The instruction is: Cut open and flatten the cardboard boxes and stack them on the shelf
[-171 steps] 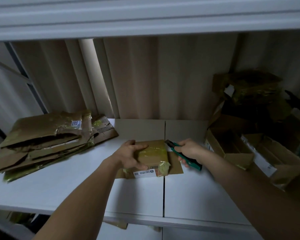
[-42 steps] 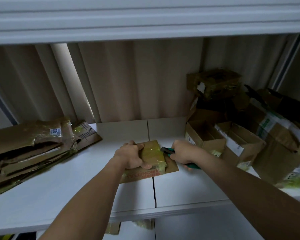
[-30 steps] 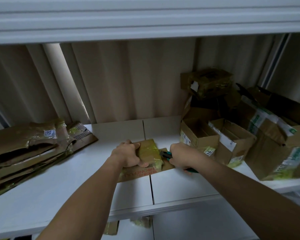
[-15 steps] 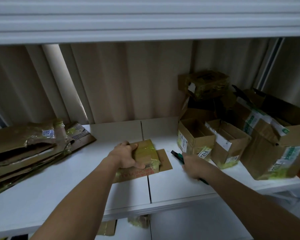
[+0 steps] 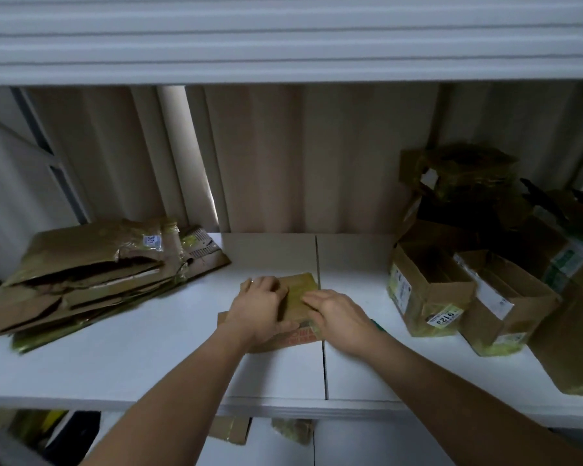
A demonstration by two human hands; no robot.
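hands: 2, left hand [image 5: 261, 309] and right hand [image 5: 339, 317] | small taped box under them, centre: 1 [image 5: 298, 290] | flattened-cardboard stack, far left: 1 [image 5: 91, 277] | open boxes, right, clearly separable: 2, nearer-centre open box [image 5: 424, 290] and right open box [image 5: 498, 304] | further boxes behind, far right: count unclear

Brown small box [image 5: 298, 290] with yellow-green tape and red lettering on a white shelf [image 5: 148, 358]; brown flattened cardboard stack [image 5: 91, 277], left of frame.
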